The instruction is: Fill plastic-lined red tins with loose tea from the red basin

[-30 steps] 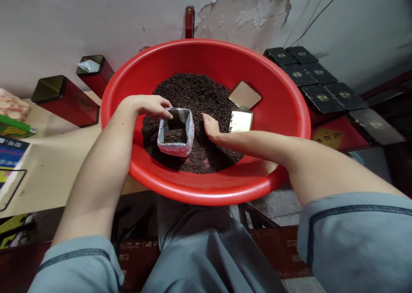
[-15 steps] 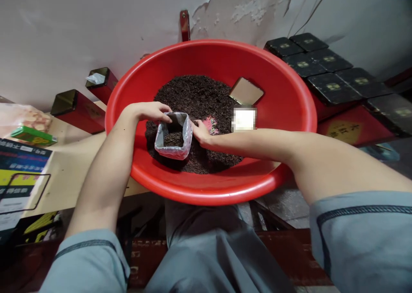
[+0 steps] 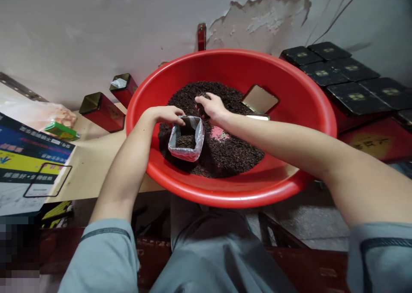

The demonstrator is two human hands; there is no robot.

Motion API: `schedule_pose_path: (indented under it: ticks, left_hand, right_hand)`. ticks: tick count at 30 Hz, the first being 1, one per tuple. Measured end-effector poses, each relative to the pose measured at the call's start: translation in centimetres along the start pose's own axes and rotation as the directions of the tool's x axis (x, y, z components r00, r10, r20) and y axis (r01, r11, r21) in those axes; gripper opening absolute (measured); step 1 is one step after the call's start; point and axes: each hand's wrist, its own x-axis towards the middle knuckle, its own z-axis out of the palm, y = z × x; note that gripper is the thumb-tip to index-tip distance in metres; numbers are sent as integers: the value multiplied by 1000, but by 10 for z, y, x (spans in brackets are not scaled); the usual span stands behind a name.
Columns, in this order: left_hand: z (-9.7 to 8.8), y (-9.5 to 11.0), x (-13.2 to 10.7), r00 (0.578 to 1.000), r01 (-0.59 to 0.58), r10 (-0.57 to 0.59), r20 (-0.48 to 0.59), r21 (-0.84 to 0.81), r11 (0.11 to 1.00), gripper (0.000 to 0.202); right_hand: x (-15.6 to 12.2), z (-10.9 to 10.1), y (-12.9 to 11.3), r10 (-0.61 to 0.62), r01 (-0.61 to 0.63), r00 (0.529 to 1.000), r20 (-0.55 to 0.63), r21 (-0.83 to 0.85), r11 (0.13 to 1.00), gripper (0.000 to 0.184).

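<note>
Dark loose tea leaves are heaped in a big red plastic basin. Standing in the heap is a square tin, lined with a clear plastic bag and partly filled with tea leaves. My left hand grips the tin's far left rim, fingers over the edge of the bag. Just right of and beyond the tin, my right hand is closed around a clump of dark tea leaves. A pink patch of the basin's floor shows through beside it. Two tin lids rest at the basin's right side.
Several black-topped red tins stand in rows at the right. Two open red tins are on a light board at the left, near a green box and a printed carton. Behind is a peeling wall.
My right hand has lifted from beside the tin and moved farther back, with tea leaves in its fingers. My left hand stays on the tin's rim. The view has shifted left.
</note>
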Motion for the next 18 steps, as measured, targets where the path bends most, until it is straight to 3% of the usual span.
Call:
schedule_pose_path:
  ticks: [5, 10, 14, 18]
  left_hand:
    - [1, 2, 2, 1000, 10, -10, -6, -30, 1000, 59]
    - [3, 0, 2, 999, -30, 26, -33, -143, 989, 40]
    - [2, -4, -1, 998, -62, 57, -27, -252, 966, 24]
    - [0, -7, -1, 996, -81, 87, 9, -272, 959, 27]
  right_hand:
    - [-16, 11, -14, -194, 174, 978, 76, 210, 962, 39]
    - [-41, 34, -9, -372, 334, 921, 113, 261, 906, 68]
    - [-57, 39, -15, -379, 322, 900, 217, 255, 912, 68]
    - [-71, 35, -33, -375, 264, 828, 417, 300, 917, 66]
